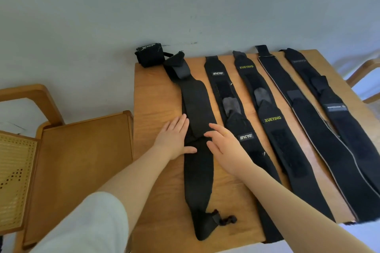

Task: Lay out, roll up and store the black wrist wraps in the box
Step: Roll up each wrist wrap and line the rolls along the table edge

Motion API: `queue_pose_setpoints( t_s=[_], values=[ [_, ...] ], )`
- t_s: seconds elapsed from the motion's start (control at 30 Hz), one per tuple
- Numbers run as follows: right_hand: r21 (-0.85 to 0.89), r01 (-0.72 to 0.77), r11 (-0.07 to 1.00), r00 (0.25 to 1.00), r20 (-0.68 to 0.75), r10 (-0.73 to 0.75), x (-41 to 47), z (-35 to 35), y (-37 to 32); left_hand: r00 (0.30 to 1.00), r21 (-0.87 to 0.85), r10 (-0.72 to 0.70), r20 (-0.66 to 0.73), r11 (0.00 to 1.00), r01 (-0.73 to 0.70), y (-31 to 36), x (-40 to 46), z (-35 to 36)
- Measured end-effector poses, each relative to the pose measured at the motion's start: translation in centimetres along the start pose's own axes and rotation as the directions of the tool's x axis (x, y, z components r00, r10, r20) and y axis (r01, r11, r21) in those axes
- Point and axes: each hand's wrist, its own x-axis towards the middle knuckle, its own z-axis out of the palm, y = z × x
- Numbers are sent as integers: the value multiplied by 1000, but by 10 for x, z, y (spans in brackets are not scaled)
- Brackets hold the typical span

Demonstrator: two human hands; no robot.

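Left grip: the left hand (175, 136) lies flat, fingers straight and released, along the left edge of the leftmost wrap (198, 144); its thumb reaches onto the black cloth.
Right grip: the right hand (225, 146) is also released, fingers straight and spread, fingertips pressing on the same wrap at about mid-length, where one layer ends over the other.
Leftmost wrap: unrolled flat on the desk (156, 96), running from the far edge toward the near edge; its far end is folded over on itself, and its near end narrows to a small loop with a crumpled tail.
Second wrap: the white-logo wrap (244, 136) lies just right of the hands, partly under the right wrist; a grey patch shows at its middle.
Third wrap: the XUEYING wrap (272, 119), with yellow-green lettering in two places, lies parallel to it.
Fourth wrap: the pale-edged wrap (308, 115) runs long and narrow, overhanging the far edge.
Fifth wrap: the rightmost wrap (337, 109) carries a small label, too blurred to read.
Rolled wrap: a rolled wrap (151, 54) sits at the far left corner of the desk, possibly overhanging the edge.
Surroundings: a wooden chair (78, 150) stands left of the desk, beside a cane-panelled piece (14, 178).
Sleeve: a pale sleeve (90, 226) covers the left upper arm.
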Motion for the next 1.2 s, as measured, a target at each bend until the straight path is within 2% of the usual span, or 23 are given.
queue_pose_setpoints(
  t_s=[0.1,0.2,0.27,0.33,0.4,0.47,0.6,0.7,0.8,0.87,0.93,1.0,1.07,1.13,1.2],
  values=[
    [-68,46,997,995,96,-39,-35,-3,4,996,-1,-74,-41,997,74,4,9,-2],
    [-61,43,997,972,235,-27,-64,2,7,975,-19,-109,-194,994,108,19,-3,1],
    [-84,56,995,959,282,-30,-79,9,9,947,-68,-22,-320,998,0,31,-23,6],
    [-90,56,994,947,320,-25,-91,16,11,922,-192,84,-377,967,-166,37,-47,12],
    [-87,33,996,938,347,0,-98,22,14,941,-370,143,-308,893,-257,36,-71,15],
    [-122,17,992,941,337,26,-103,28,15,965,-473,210,-154,842,-259,34,-94,18],
    [-188,-37,982,957,276,89,-108,38,7,971,-689,231,61,713,-126,26,-123,32],
    [-133,-124,983,955,254,155,-114,43,-9,937,-647,328,120,742,-177,23,-133,40],
    [-53,-193,980,975,104,197,-121,38,-19,897,-564,416,149,781,-268,23,-138,47],
    [-53,-148,987,988,-40,146,-127,31,-20,885,-526,428,183,803,-280,30,-138,52],
    [-121,-70,990,995,-79,61,-135,25,-22,877,-464,427,221,837,-291,43,-138,54],
    [-212,-1,977,999,42,11,-143,20,-25,873,-330,425,238,881,-339,56,-137,56],
    [-290,-12,957,962,258,90,-149,19,-26,874,-224,431,225,896,-384,64,-136,59],
    [-340,-73,938,885,412,218,-152,23,-18,887,-230,425,178,895,-383,67,-137,61],
    [-402,-59,914,844,469,260,-151,31,-8,908,-304,403,117,884,-354,69,-142,65]
  ],
)
